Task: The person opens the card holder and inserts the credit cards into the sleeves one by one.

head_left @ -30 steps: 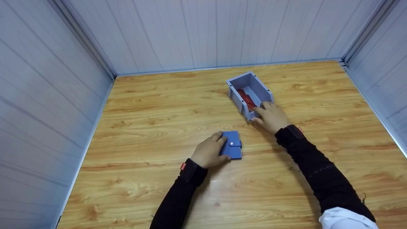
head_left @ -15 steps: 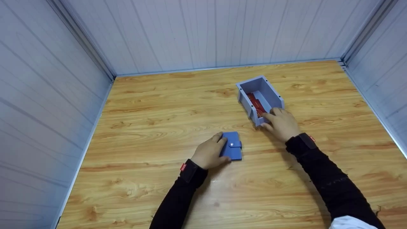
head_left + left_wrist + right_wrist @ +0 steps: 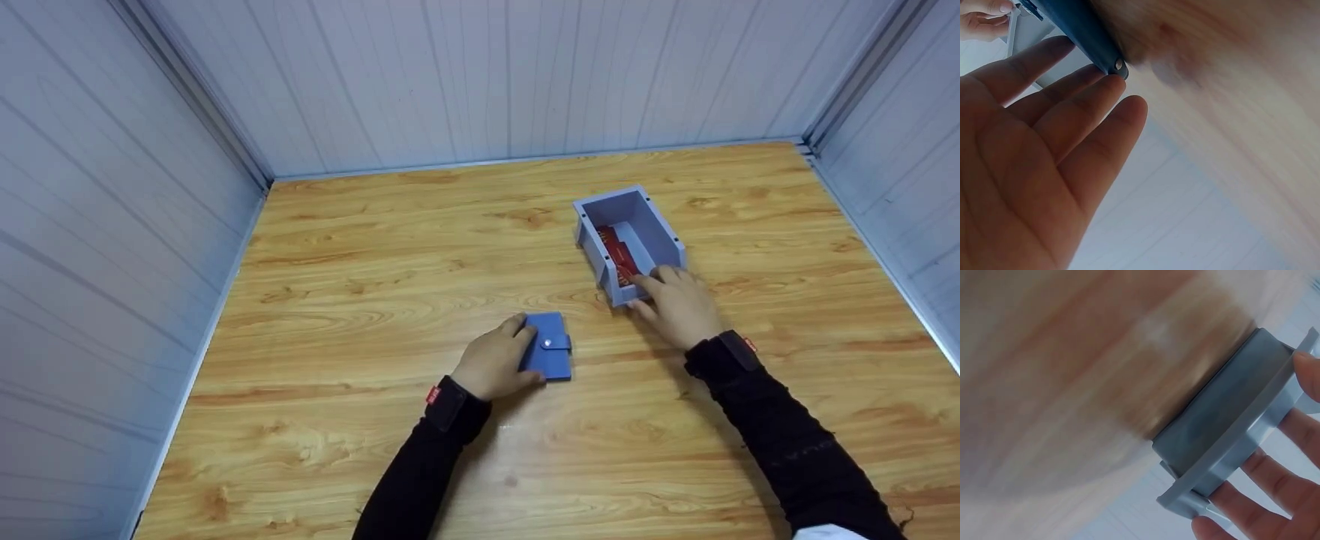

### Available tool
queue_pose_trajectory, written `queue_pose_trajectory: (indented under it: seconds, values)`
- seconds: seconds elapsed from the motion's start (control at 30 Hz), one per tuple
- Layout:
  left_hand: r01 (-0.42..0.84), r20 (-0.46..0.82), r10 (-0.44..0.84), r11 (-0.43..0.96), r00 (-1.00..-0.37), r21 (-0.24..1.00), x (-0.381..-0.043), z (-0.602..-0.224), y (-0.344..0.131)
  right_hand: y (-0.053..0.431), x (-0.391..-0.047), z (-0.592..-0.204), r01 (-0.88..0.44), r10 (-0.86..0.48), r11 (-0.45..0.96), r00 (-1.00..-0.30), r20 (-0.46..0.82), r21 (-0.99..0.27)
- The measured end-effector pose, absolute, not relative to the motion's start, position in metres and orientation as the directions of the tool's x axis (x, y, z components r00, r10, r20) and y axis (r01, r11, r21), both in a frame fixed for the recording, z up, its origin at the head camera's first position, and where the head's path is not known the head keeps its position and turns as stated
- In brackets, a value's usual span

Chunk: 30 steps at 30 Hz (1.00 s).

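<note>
A blue card holder with a snap strap lies on the wooden table, left of centre from the bin. My left hand rests against its left side, thumb by the near edge and fingers on the cover. In the left wrist view, the fingers stretch out nearly straight, their tips at the card holder's edge. Farther right, my right hand grips the low front lip of a grey plastic bin, fingers over the lip. Red printed cards lie inside along the bin's left wall.
The wood-grain table runs back to a pale panel wall. Further panels close off the left side and the right side.
My right hand has drawn the bin to the right and slightly towards me, with the red cards still in it. My left hand and the card holder have stayed nearly in place.
</note>
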State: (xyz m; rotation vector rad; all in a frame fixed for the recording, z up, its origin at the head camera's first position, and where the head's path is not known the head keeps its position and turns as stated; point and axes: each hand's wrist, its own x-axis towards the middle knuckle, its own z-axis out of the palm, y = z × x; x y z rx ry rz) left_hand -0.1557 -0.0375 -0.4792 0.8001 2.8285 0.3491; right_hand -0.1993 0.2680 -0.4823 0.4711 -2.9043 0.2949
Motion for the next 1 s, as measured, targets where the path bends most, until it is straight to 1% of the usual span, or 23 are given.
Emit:
queue_pose_trajectory:
  seconds: [0.53, 0.8, 1.0]
  values:
    - [0.49, -0.107, 0.529, 0.832, -0.842, 0.258, -0.152, -0.477, -0.036, 0.265, -0.182, -0.486, -0.271, -0.213, 0.948, -0.93, 0.301, -0.169]
    - [0.49, -0.105, 0.526, 0.836, -0.844, 0.247, -0.151, -0.477, -0.035, 0.263, -0.175, -0.484, -0.229, -0.176, 0.961, -0.938, 0.299, -0.153]
    - [0.486, -0.119, 0.524, 0.839, -0.843, 0.244, -0.15, -0.475, -0.033, 0.261, -0.17, -0.486, -0.233, -0.169, 0.962, -0.919, 0.357, -0.144]
